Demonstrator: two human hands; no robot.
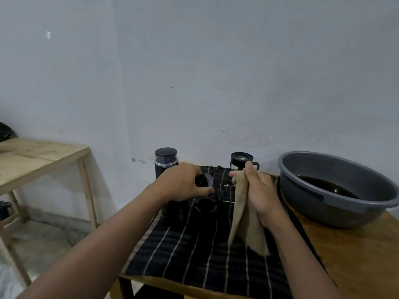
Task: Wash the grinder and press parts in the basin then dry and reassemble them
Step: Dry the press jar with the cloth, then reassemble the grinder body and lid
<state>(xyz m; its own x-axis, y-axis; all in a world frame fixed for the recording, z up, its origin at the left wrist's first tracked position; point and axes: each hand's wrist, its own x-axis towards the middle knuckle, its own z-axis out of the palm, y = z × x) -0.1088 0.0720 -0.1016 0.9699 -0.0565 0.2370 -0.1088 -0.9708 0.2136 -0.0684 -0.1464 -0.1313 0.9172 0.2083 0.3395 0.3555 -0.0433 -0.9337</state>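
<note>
Head view, drying stage. Wooden bench [356, 255] carries everything; a second, bare wooden table [38, 156] stands well apart at left.

- Grey basin [313, 203] at the right end of the bench, holding dark water. No parts visible in it, so washing looks finished.
- Black striped cloth [194, 251] is spread over the left half of the bench as a drying mat.
- Grinder [166, 162] stands upright at the far left corner of the cloth, lid on. Press carafe [240, 161] stands upright at the far edge, just beyond the right hand.
- Left hand [183, 183]: fingers curled round a dark round part [203, 180], held just above the cloth. Which part it is, cannot tell — mostly hidden by the fingers.
- Right hand [261, 190]: fingers closed on a tan rag [244, 223], which hangs down to the cloth.
- Loose on the cloth between the hands: a black ring-shaped part [205, 206] and a thin metal rod [227, 201].

Judgement: step in hand is wiping parts dry, one at a time. Next move calls for bringing rag and held part together — right hand wraps the rag over it while the left turns it. Ring and rod are not yet refitted; reassembly not begun.
</note>
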